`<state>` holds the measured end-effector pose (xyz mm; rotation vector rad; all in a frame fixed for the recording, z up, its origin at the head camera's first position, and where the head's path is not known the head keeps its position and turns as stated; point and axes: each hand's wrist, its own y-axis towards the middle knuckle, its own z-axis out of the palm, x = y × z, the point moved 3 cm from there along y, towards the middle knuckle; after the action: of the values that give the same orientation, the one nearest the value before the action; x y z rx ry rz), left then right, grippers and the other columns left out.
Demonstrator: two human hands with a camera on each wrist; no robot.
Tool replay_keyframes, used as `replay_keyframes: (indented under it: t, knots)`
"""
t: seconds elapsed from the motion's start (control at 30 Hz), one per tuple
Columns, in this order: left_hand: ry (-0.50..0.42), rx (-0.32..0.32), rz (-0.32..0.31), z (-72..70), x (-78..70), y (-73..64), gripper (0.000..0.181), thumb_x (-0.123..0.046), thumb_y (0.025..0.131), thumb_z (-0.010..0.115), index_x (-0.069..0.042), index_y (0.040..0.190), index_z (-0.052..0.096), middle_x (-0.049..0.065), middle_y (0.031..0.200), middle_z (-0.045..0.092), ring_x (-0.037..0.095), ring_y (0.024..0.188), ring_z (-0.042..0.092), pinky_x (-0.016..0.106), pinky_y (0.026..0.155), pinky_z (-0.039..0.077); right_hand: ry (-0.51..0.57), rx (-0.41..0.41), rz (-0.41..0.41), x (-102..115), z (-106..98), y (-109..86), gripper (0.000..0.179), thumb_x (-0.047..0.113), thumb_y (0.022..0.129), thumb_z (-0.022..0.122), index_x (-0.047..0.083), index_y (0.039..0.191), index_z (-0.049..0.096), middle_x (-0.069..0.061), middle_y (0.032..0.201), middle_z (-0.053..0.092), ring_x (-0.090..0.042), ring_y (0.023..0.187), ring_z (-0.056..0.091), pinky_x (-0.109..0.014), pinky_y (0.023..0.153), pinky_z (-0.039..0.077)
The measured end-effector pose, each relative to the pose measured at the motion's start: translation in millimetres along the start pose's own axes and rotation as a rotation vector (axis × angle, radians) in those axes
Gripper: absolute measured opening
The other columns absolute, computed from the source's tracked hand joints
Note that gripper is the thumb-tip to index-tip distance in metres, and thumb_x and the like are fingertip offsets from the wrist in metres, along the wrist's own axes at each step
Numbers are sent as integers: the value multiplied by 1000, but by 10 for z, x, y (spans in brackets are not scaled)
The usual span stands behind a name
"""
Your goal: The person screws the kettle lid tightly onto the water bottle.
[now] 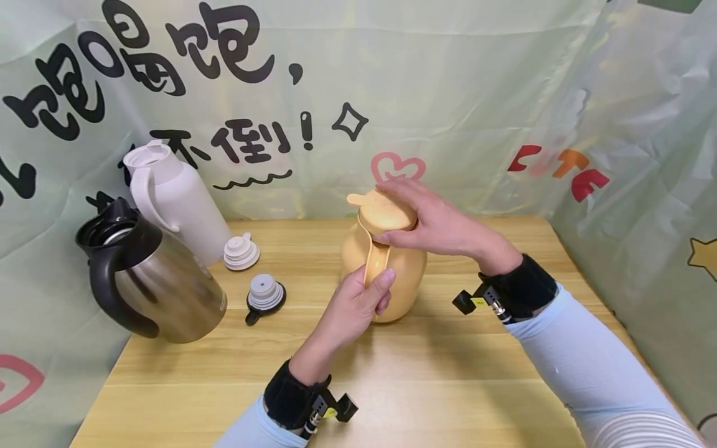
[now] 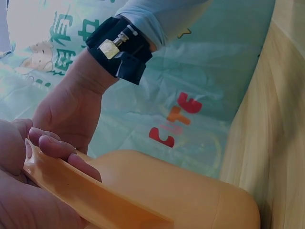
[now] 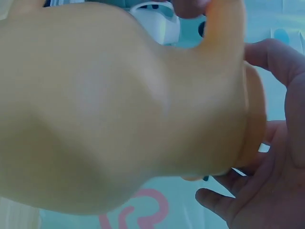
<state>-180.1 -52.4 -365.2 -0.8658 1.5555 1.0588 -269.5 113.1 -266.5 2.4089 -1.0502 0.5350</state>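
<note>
A yellow-orange thermos jug [image 1: 406, 280] stands on the wooden table in the head view. My left hand [image 1: 353, 302] grips its handle [image 1: 377, 264], thumb lying along the outside. On the jug's top sits a matching lid [image 1: 386, 211] with a small tab pointing left. My right hand [image 1: 437, 218] holds the lid from the right, thumb on the near side and fingers over the far side. The right wrist view shows the jug's body [image 3: 86, 105] large, with my right hand [image 3: 271, 171] around the lid end. Fingers of my left hand [image 2: 57, 148] wrap the handle in the left wrist view.
At the left stand a steel jug [image 1: 173, 286] with a black handle and, behind it, a white jug [image 1: 185, 199]. A white stopper [image 1: 241, 252] and a grey-and-black stopper [image 1: 266, 295] lie beside them. Printed fabric [image 1: 448, 93] hangs behind the table [image 1: 403, 386].
</note>
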Motion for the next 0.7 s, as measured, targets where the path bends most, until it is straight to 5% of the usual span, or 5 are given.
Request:
replay_keyframes:
  t: [0.2, 0.5, 0.7]
  knots:
    - [2, -10, -5, 5, -16, -6, 39, -36, 112, 52, -7, 86, 53, 4, 68, 51, 15, 60, 45, 24, 60, 38, -25, -6, 30, -22, -46, -26, 89, 41, 88, 85, 14, 161, 41, -8, 163, 44, -30, 145, 45, -55, 118, 38]
    - [13, -14, -11, 2, 0, -6, 39, -35, 112, 53, -7, 85, 54, 3, 67, 51, 13, 59, 45, 24, 60, 37, -114, -171, 11, -78, 53, -51, 93, 53, 79, 91, 16, 152, 46, -9, 145, 55, -31, 128, 50, -51, 102, 45]
    - [13, -11, 4, 1, 1, -2, 39, -36, 112, 52, -7, 86, 54, 4, 67, 51, 14, 59, 45, 25, 59, 38, -108, -159, 21, -83, 54, -61, 104, 53, 78, 92, 17, 159, 37, -11, 147, 53, -33, 135, 48, -55, 108, 43]
